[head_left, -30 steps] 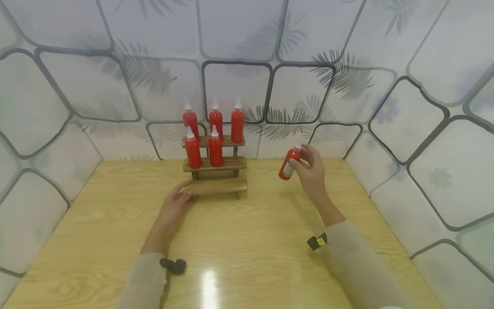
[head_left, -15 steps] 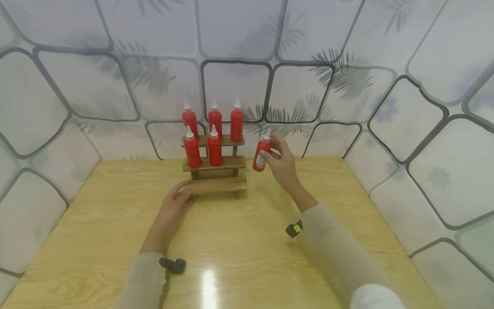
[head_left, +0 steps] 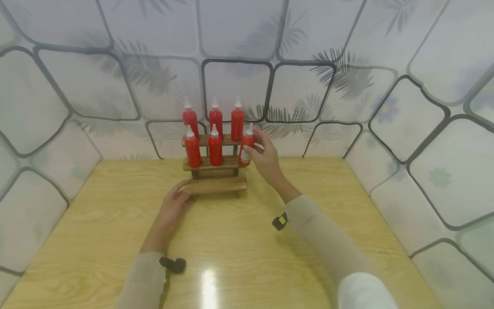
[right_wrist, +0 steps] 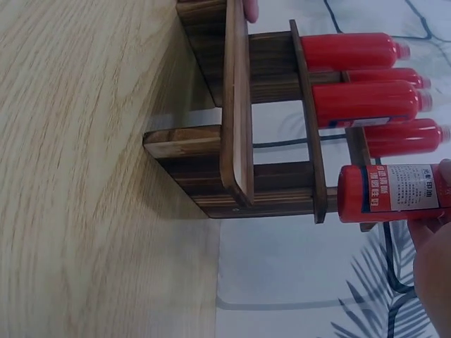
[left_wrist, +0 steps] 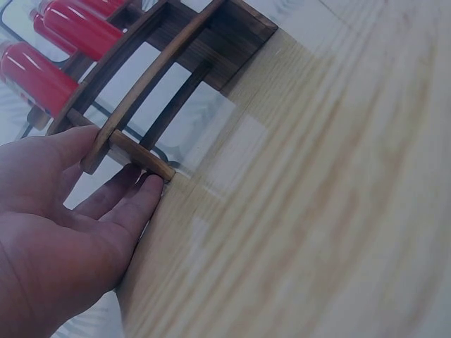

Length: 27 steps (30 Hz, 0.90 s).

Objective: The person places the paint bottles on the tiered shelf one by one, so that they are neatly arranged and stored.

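Note:
Between the thumb and fingers of my right hand (head_left: 267, 161) is a red squeeze bottle (head_left: 245, 154) with a white pointed nozzle and a printed label (right_wrist: 403, 189). Its base is right at the right end of the middle step of a three-step wooden rack (head_left: 218, 185). Two matching bottles (head_left: 215, 153) stand on that step, and three more bottles (head_left: 237, 125) on the top step. My left hand (head_left: 175, 207) grips the left end of the bottom step, its thumb (left_wrist: 76, 141) at the board's edge and its fingers lower, by the leg.
The rack stands on a wood-grain table (head_left: 239, 253), near the patterned back wall (head_left: 170, 94). A similar side wall (head_left: 436, 171) rises on the right. Bare tabletop lies in front of the rack and to both sides.
My right hand has carried the red squeeze bottle leftward to the rack's middle step, and the bottle has turned more upright. My left hand has stayed at the rack's bottom step.

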Available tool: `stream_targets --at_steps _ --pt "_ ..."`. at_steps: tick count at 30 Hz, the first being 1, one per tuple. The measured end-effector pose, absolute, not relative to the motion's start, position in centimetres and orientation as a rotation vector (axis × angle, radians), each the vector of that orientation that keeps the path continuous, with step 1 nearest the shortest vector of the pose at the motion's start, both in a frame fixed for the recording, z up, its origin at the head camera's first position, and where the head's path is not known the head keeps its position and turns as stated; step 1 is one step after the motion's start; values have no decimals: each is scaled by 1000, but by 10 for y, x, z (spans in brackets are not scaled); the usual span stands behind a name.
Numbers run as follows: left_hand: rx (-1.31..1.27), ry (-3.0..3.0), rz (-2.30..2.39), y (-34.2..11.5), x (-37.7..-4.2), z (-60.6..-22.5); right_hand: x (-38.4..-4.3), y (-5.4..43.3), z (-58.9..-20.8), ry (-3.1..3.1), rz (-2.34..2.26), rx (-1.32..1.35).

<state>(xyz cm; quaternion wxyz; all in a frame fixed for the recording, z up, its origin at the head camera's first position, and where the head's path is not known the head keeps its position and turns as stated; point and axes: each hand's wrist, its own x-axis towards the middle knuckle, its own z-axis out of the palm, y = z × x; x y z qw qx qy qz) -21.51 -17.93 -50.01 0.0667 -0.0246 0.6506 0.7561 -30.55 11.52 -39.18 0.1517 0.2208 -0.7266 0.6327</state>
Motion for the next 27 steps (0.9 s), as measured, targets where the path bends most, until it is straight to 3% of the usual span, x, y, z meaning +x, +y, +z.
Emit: stream_targets --at_steps 27 --pt "-55 1961 2296 -177 -215 -498 -315 86 -399 -2160 1694 593"
